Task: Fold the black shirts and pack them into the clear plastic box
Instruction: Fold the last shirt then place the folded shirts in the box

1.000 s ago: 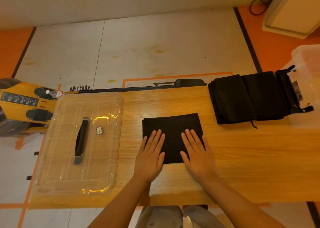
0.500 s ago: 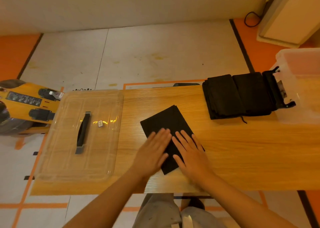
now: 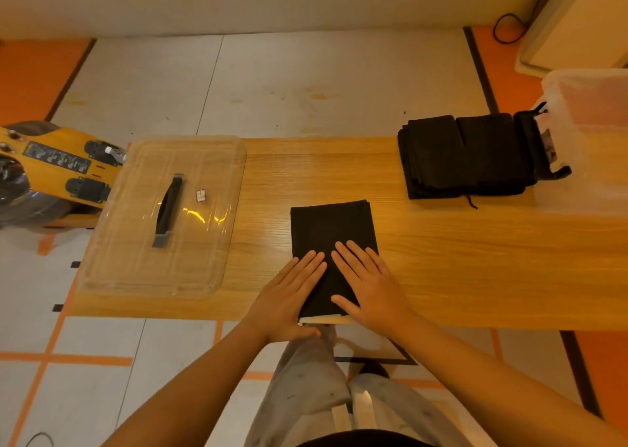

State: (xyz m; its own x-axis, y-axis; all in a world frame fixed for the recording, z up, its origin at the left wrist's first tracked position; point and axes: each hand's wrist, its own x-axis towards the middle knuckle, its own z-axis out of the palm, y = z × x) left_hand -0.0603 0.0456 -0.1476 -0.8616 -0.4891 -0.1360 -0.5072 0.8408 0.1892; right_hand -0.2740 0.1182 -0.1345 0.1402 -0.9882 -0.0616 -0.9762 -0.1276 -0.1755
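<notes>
A folded black shirt (image 3: pixel 331 229) lies on the wooden table (image 3: pixel 458 259), its long side running away from me and its near end at the front edge. My left hand (image 3: pixel 289 297) rests flat on its near left part, fingers straight. My right hand (image 3: pixel 370 287) lies flat on its near right part, thumb spread. A stack of folded black shirts (image 3: pixel 465 156) sits at the far right of the table. Beside it stands the clear plastic box (image 3: pixel 591 140), partly cut off by the frame.
The box's clear lid (image 3: pixel 163 219) with a dark handle lies on the table's left end. A yellow machine (image 3: pixel 51 171) stands on the floor past the lid. Bare wood shows between the shirt and the stack.
The shirt has turned under both hands from lying wide across the table to lying lengthwise, and slid toward the front edge. Both hands stayed flat on it.
</notes>
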